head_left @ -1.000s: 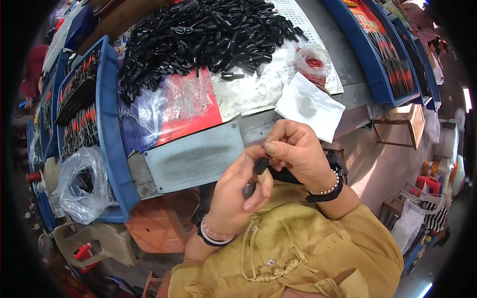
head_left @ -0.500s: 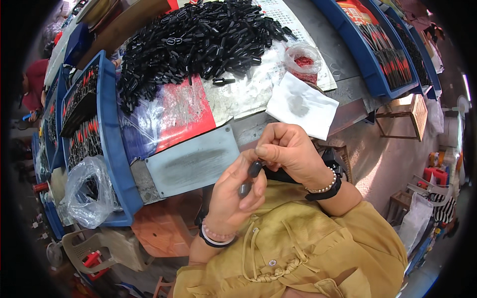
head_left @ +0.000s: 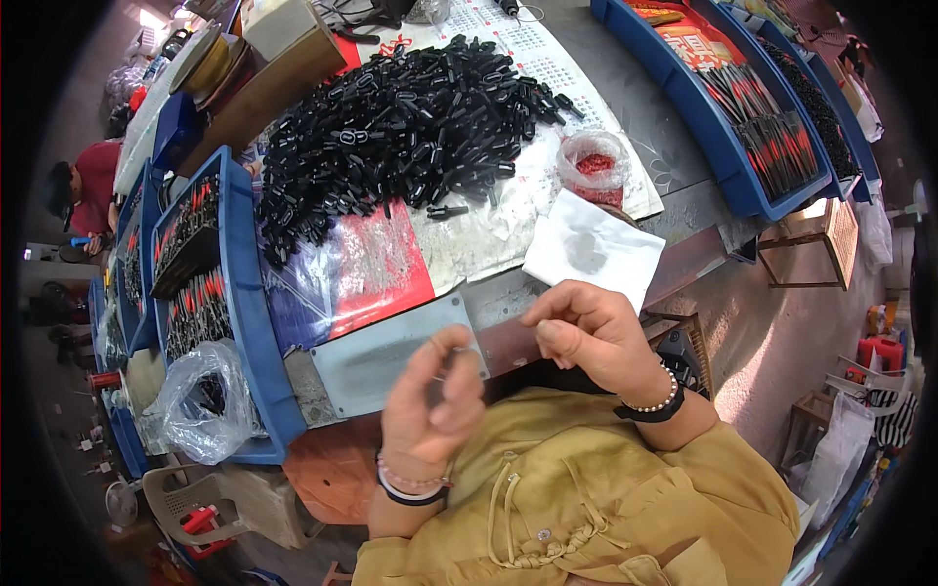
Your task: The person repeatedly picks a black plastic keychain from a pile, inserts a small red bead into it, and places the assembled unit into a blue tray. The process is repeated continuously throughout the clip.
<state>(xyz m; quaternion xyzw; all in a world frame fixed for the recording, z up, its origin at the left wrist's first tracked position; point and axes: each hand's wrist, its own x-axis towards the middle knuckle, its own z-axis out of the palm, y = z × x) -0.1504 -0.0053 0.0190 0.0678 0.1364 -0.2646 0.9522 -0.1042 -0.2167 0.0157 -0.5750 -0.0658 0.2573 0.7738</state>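
My left hand (head_left: 425, 410), smeared by motion, is over the near edge of the bench with its fingers curled. A dark patch shows between thumb and fingers, too blurred to name. To its right and apart from it, my right hand (head_left: 596, 337) has its fingers bent and thumb and forefinger close together; anything pinched there is too small to make out. Beside the left hand, on the bench edge, lies a grey metal plate (head_left: 342, 366) with a dark smudge. Farther back rises a large heap of small glossy black oval parts (head_left: 391, 127), with one loose part (head_left: 447, 212) in front.
Blue bins (head_left: 256, 322) of black-and-red pieces stand at left, one with a crumpled clear bag (head_left: 205, 405). Another blue bin (head_left: 718, 161) stands at right. A clear bag of red bits (head_left: 596, 164) is behind a white paper (head_left: 586, 244). A person (head_left: 93, 190) is at far left.
My hands have come apart; they met over a small black part before. The left has moved left and down, the right slightly right and down. The whole view has shifted a little.
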